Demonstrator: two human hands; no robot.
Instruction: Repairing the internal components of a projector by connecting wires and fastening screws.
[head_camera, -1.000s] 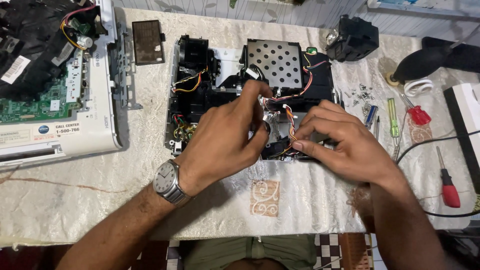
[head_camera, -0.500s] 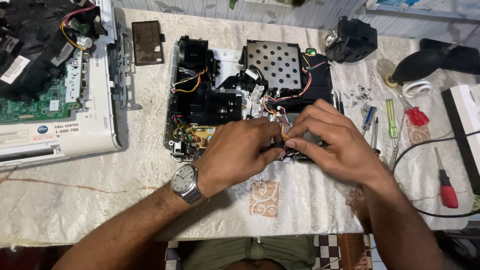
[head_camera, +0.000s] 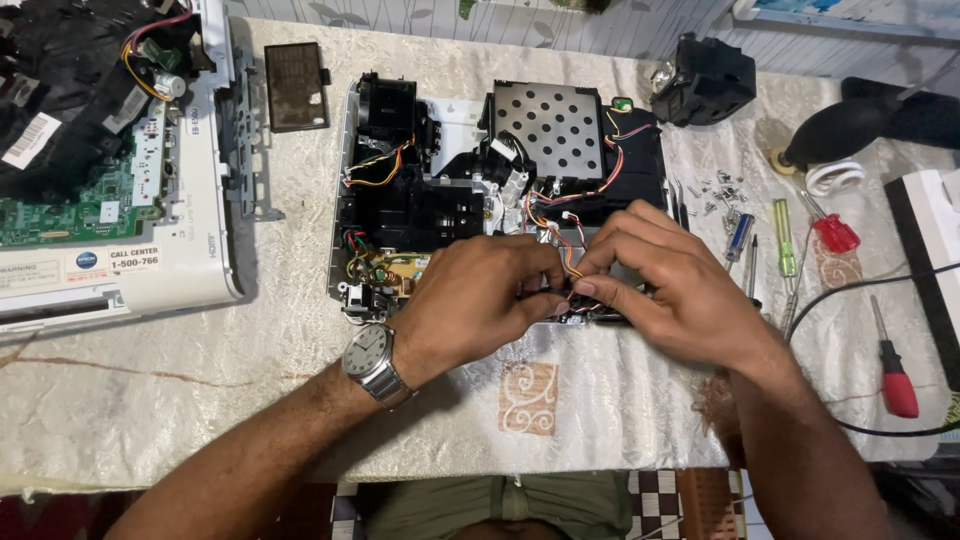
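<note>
An opened black device chassis (head_camera: 420, 200) with a perforated metal shield (head_camera: 548, 125) and coloured wire bundles lies on the cloth-covered table. My left hand (head_camera: 480, 300), with a wristwatch (head_camera: 372, 357) on its wrist, pinches a small bundle of wires (head_camera: 568, 262) at the chassis's front edge. My right hand (head_camera: 665, 285) meets it fingertip to fingertip and grips the same wires. What lies under the fingers is hidden.
A white housing half with a green circuit board (head_camera: 110, 200) lies at the left. A small dark cover (head_camera: 295, 72) is behind it. Loose screws (head_camera: 722, 190), several screwdrivers (head_camera: 785, 235), a red-handled screwdriver (head_camera: 892, 370), a black lens block (head_camera: 712, 75) and a cable lie at the right.
Both hands have drawn down from the middle of the chassis to its front edge and closed together on the wires.
</note>
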